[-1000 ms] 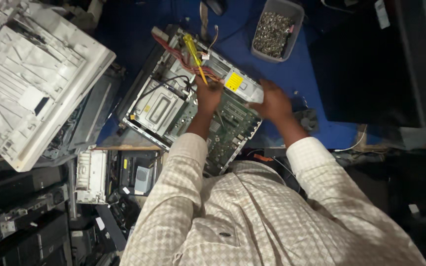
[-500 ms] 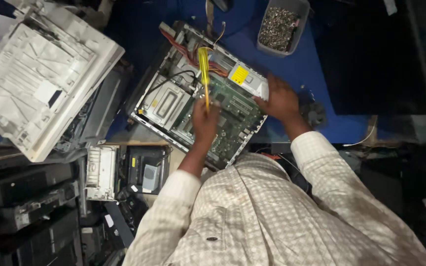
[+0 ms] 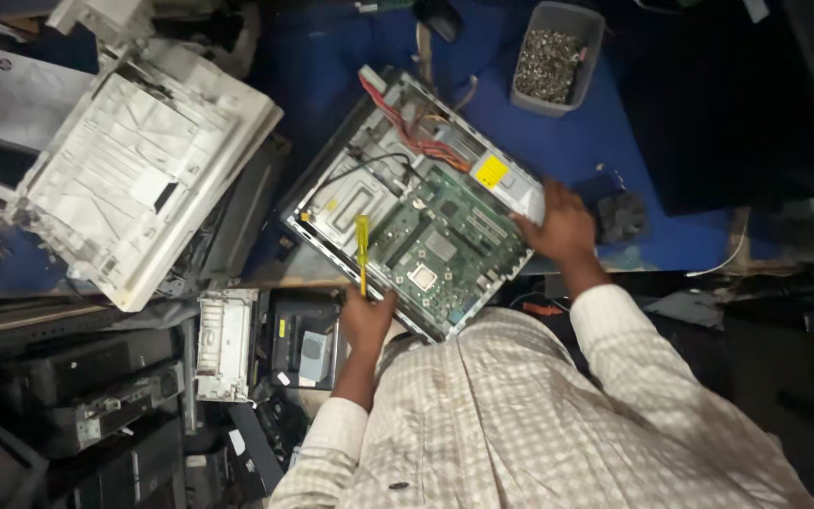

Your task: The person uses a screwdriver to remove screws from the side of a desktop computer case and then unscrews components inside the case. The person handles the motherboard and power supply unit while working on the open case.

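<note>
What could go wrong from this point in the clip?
The left hand holds a yellow-handled screwdriver over the green motherboard; a slip might scratch the board. The open computer case sits skewed with one corner at the table edge, steadied only by the right hand, so it might shift. The red cables lie loose and could snag.

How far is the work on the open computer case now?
Done: the computer case lies open, with no side cover on it, and the green board is exposed. In hand: the left hand holds a yellow screwdriver at the near edge, and the right hand steadies the case by the silver power supply. Left: board, power supply and red cables still sit inside.
</note>
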